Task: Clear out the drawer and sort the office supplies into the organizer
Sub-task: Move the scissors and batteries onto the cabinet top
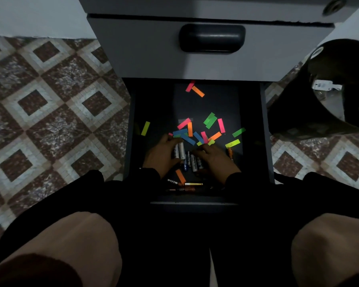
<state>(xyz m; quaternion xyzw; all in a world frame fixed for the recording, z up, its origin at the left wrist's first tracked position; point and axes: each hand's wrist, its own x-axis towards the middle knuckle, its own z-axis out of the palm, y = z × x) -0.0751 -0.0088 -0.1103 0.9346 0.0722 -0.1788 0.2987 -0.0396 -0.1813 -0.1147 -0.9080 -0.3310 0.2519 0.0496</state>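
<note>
The dark open drawer [251, 121] holds several loose batteries and several coloured sticky tabs [210, 121]. My left hand [161, 155] grips two white batteries [179, 151] near the drawer's front. My right hand [216, 157] lies beside it with fingers curled over more batteries [194, 162]; whether it holds any is unclear. An orange tab [180, 176] and a few more batteries [193, 184] lie between my wrists at the front edge. No organizer is in view.
A closed grey drawer with a dark handle [211, 38] sits above the open one. A black bin [330, 90] lies tilted on the patterned tile floor [50, 100] at the right. My knees fill the bottom of the view.
</note>
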